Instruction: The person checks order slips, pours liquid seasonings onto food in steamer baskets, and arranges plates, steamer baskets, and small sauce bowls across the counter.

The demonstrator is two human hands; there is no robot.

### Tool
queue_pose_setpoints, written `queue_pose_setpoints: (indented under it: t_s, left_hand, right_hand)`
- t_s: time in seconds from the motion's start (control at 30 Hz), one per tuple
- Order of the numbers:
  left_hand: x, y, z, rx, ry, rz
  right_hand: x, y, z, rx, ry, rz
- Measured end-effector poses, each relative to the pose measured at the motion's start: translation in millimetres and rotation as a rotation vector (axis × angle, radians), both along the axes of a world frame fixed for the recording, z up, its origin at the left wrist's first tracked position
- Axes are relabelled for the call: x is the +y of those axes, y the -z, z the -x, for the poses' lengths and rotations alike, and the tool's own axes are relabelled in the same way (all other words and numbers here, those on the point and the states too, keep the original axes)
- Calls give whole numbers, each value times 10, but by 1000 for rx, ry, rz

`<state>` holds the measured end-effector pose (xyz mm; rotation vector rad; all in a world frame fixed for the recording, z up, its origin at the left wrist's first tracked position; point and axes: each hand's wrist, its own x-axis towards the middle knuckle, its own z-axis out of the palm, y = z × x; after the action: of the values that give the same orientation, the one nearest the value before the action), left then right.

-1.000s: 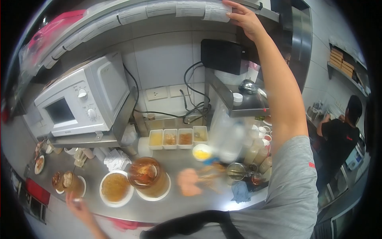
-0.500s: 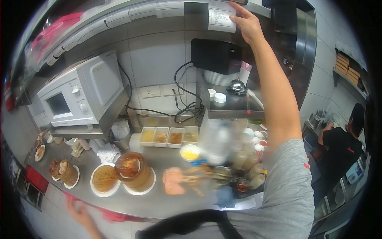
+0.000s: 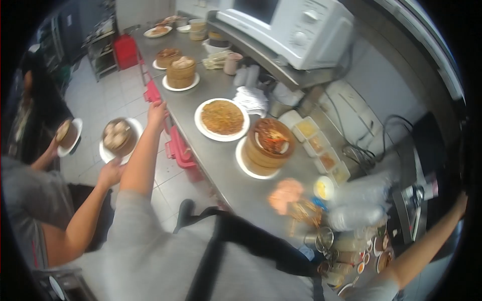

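Note:
My left hand (image 3: 157,112) is stretched out beside the counter's front edge, its fingers curled together with nothing visible in them. Close to it on the counter stands a bamboo steamer with pale dumplings (image 3: 181,71) on a white plate. Further right lie a plate with a flat browned pancake (image 3: 222,118) and a larger bamboo steamer (image 3: 261,153) topped with a dark reddish dish. My right hand (image 3: 463,201) is at the far right edge of the view, near the shelf. Its fingers are cut off and blurred, so whatever it holds is hidden.
At left a co-worker's hands carry a plate with a steamer of buns (image 3: 116,135) and a second plate (image 3: 73,138). A white microwave (image 3: 301,30) sits on a raised shelf. Sauce tubs (image 3: 321,150), tongs (image 3: 305,214) and plastic-wrapped stacks (image 3: 356,215) crowd the counter's right end.
My view has swung left and down. A co-worker with two plates has come into view at left. My left arm now reaches forward along the counter; my right hand has shifted to the view's edge.

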<state>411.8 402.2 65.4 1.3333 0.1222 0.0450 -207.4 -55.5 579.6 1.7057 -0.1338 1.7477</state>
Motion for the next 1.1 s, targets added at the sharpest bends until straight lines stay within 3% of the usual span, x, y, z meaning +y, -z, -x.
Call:
queue_pose_setpoints:
  t_s: [0.07, 0.13, 0.2, 0.3, 0.33, 0.43, 0.5, 0.57, 0.63, 0.67, 0.73, 0.77, 0.8, 0.83, 0.87, 1.0, 1.03, 1.1]
  left_hand:
    - [17, 124, -380, 8, 1, -95]
    - [-337, 15, -503, -66, -77, -126]
    - [-846, -535, -357, -179, 65, -83]
    - [-1018, -938, -960, -356, -137, -497]
    - [-987, -1013, -1264, -357, -206, -579]
    - [-738, -785, -2272, -301, -390, -1085]
    - [-551, -706, -2624, -269, -366, -1245]
    - [-504, -822, -2716, -429, -211, -968]
    - [-712, -1123, -2378, -484, -184, -384]
    - [-833, -1075, -2216, -702, -219, -235]
    - [-865, -1358, -1043, -880, -213, -151]
    - [-857, -1237, -684, -778, 7, 6]
    - [-782, -1190, -317, -848, 74, 42]
    - [-686, -1102, -84, -1022, 75, -51]
    - [-545, -1037, 135, -1037, 161, -115]
    - [50, -977, 536, -1112, 358, -175]
    - [197, -992, 556, -1166, 335, -207]
    - [499, -1065, 616, -1175, 241, -350]
  right_hand:
    - [387, 170, -105, -17, 56, 155]
    - [814, 358, -256, -15, -64, 0]
    - [1134, 618, -559, -12, -235, -140]
    - [1630, 959, -1159, 378, -282, 12]
    - [1724, 1031, -1372, 589, -502, 41]
    - [2061, 1205, -1763, 948, -582, -105]
    - [2101, 1255, -1889, 1048, -566, -220]
    - [2019, 1471, -1891, 1135, -682, -648]
    - [1956, 1766, -2117, 1269, -866, -998]
    - [1942, 2000, -2284, 1355, -988, -1146]
    - [1861, 2662, -2518, 1240, -1151, -1729]
    - [1777, 3232, -2662, 1054, -1410, -1993]
    - [2139, 3452, -3289, 862, -1445, -2075]
    - [2289, 3675, -3716, 894, -1243, -2300]
    - [2518, 3859, -4225, 974, -1494, -2397]
    - [3236, 5013, -5778, 1480, -1840, -2667]
    - [3423, 5102, -6082, 1711, -1530, -2694]
    - [3831, 5264, -6547, 1719, -1412, -2733]
